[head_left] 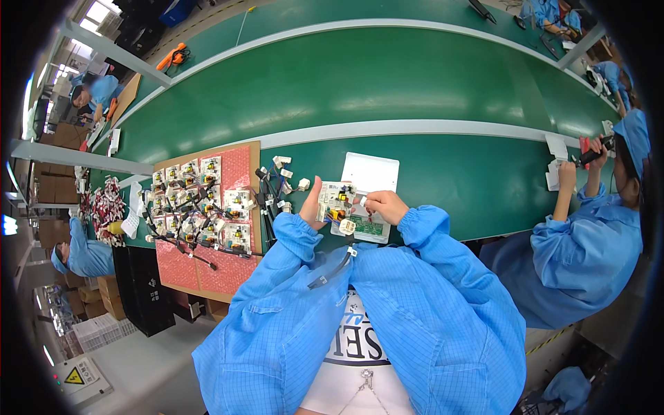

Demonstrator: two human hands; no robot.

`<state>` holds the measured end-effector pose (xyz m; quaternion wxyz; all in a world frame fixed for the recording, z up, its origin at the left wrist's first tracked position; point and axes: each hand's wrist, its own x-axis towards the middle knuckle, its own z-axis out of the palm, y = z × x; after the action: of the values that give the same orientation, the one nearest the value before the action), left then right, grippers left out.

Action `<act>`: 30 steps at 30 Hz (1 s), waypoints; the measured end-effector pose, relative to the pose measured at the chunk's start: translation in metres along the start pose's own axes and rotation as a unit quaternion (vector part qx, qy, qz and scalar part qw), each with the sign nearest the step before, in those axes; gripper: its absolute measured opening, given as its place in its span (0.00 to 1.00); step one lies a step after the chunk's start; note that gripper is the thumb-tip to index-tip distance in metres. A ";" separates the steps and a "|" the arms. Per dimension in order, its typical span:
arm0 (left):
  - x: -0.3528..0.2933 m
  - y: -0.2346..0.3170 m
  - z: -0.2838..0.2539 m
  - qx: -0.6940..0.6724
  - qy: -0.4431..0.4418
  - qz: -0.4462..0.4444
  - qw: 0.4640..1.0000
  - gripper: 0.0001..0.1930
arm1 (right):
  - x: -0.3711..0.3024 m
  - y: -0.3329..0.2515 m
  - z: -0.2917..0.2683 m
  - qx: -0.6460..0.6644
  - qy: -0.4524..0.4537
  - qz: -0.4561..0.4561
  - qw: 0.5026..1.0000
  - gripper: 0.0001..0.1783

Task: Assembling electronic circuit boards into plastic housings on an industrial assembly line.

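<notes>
My left hand [312,205] grips a white circuit board [335,195] by its left edge, tilted up above the bench. Yellow and dark parts stand on the board, and coloured wires show at its lower side. A black cable [337,267] with a white tag hangs below it, over my lap. My right hand [387,206] is closed in a pinch beside the board's right edge, on what looks like a small white connector [363,201]. Beneath both hands lies an open white case [371,170] with a green circuit board [369,225] in its near half.
To the left, several finished-looking boards with black cables rest on a pink bubble-wrap sheet [171,266] over cardboard. Loose black cables with white connectors [282,162] lie between it and me. A metal rail [415,127] crosses the green bench [477,162]. A co-worker [574,242] sits at right.
</notes>
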<state>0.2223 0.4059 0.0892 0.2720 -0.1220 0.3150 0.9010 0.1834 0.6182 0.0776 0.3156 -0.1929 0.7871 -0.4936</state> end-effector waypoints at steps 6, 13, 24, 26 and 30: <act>0.003 0.000 0.000 0.041 0.009 -0.062 0.997 0.38 | 0.004 0.000 -0.002 0.010 -0.002 0.003 1.000 0.14; 0.007 -0.003 0.001 0.042 0.023 -0.062 0.997 0.37 | 0.005 0.008 -0.002 0.014 -0.016 0.006 1.000 0.15; 0.003 -0.004 0.010 0.102 0.043 -0.083 0.990 0.35 | 0.004 0.007 -0.003 0.016 -0.017 0.013 1.000 0.14; 0.000 -0.006 0.011 0.119 0.053 -0.073 0.989 0.34 | 0.004 0.001 -0.003 -0.002 -0.012 0.014 1.000 0.14; 0.000 -0.010 0.012 0.116 0.079 -0.058 0.988 0.32 | 0.003 -0.005 0.002 -0.069 0.012 0.058 0.996 0.14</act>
<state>0.2273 0.4205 0.0936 0.3099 -0.1787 0.4306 0.8286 0.1830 0.6128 0.0807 0.3203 -0.1626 0.8326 -0.4215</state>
